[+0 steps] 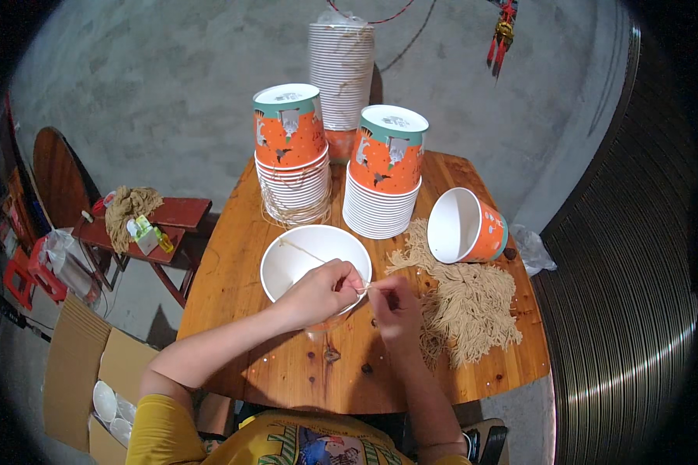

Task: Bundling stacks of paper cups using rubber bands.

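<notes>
A white-lined paper bucket (pixel 280 267) stands mouth up at the middle of the table, in front of me. Over its near right rim, my left hand (pixel 324 293) pinches a thin beige string (pixel 304 252), whose one end stretches across the bucket's mouth. My right hand (pixel 396 314) is closed beside it, just outside the rim, with the string between its fingertips. The fingers partly cover the spot where string and rim meet. To the right of my right hand lies a loose heap of cut beige strings (pixel 479 310). An orange paper bucket (pixel 487 232) rests on its side against the heap.
Two stacks of upside-down orange buckets, a left stack (pixel 291 143) wound with string and a right stack (pixel 388 163), stand behind. A taller white stack (pixel 341 77) is by the wall. Left are a red bench (pixel 186 211) and a cardboard box (pixel 77 372); right, a ribbed shutter (pixel 628 294).
</notes>
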{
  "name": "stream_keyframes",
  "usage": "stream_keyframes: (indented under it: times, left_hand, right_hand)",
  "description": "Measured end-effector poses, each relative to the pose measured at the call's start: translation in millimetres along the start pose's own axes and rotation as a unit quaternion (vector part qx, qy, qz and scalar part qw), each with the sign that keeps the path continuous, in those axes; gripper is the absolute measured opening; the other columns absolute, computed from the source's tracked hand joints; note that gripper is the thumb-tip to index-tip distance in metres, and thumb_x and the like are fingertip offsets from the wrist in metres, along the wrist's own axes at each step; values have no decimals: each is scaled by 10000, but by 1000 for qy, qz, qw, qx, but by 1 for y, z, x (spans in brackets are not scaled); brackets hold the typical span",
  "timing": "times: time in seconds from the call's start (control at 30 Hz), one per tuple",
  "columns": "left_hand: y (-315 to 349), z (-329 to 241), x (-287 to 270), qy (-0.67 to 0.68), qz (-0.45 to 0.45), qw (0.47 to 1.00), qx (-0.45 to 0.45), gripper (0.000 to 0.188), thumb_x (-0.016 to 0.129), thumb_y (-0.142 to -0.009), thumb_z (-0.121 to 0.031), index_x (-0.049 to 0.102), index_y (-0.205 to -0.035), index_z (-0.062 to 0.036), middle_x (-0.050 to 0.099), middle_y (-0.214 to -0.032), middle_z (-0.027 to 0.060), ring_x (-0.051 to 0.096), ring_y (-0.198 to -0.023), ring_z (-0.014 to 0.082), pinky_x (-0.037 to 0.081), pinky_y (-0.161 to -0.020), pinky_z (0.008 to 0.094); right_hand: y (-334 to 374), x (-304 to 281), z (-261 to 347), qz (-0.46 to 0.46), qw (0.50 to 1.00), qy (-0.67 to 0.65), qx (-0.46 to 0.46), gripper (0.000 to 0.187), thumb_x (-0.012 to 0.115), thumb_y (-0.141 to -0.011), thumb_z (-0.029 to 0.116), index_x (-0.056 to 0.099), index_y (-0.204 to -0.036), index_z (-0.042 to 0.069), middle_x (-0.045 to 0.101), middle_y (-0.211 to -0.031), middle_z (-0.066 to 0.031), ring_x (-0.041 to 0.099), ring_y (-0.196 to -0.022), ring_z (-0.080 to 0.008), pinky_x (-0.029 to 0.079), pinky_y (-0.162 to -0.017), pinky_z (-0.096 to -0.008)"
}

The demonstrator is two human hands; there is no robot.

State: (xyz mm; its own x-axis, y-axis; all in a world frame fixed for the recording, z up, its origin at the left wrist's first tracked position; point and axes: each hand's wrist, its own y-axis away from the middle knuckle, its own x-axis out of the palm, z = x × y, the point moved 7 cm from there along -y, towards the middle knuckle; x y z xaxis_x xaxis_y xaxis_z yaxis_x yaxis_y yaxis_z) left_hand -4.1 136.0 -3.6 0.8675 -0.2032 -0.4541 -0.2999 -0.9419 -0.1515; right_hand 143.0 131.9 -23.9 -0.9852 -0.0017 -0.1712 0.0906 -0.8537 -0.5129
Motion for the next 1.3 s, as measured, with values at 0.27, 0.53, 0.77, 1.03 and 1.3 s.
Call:
stream_keyframes:
  times: [0.27,0.53,0.77,1.03,1.3]
  left_hand:
    - [-1,1,4,35,19,999,-27,146,589,-830,-140,579,-898,-11,556,-722,19,519,-675,104,452,-637,265]
    - [2,-2,2,29,20,999,-33,153,580,-840,-149,573,-903,-10,558,-725,20,516,-670,105,447,-630,266]
    - [3,-5,3,2,10,1000,3,169,540,-886,-178,559,-914,-13,576,-732,85,558,-679,171,454,-636,321]
    - [7,-21,-6,-92,-40,993,54,224,502,-928,-211,500,-863,3,591,-782,204,582,-734,377,456,-660,427]
    - [29,-30,0,-255,85,963,33,309,638,-862,-313,525,-942,-36,613,-799,164,612,-745,361,478,-647,447]
  right_hand:
    - [0,-3,0,-2,999,-31,6,64,598,-892,87,540,-878,65,527,-638,-1,481,-575,-61,406,-534,-241]
    - [-5,-3,31,63,992,102,-36,169,648,-819,43,563,-960,77,557,-704,-56,539,-585,-147,454,-548,-294]
    - [-1,-3,33,55,968,192,-154,237,681,-736,14,584,-944,77,598,-787,-96,613,-694,-277,491,-594,-359]
    - [-1,-10,19,90,982,150,-76,105,680,-798,49,591,-854,47,518,-686,-66,514,-571,-185,416,-530,-303]
    - [-14,-22,32,181,936,248,-172,95,672,-810,77,618,-886,59,571,-771,-113,579,-704,-279,464,-610,-362]
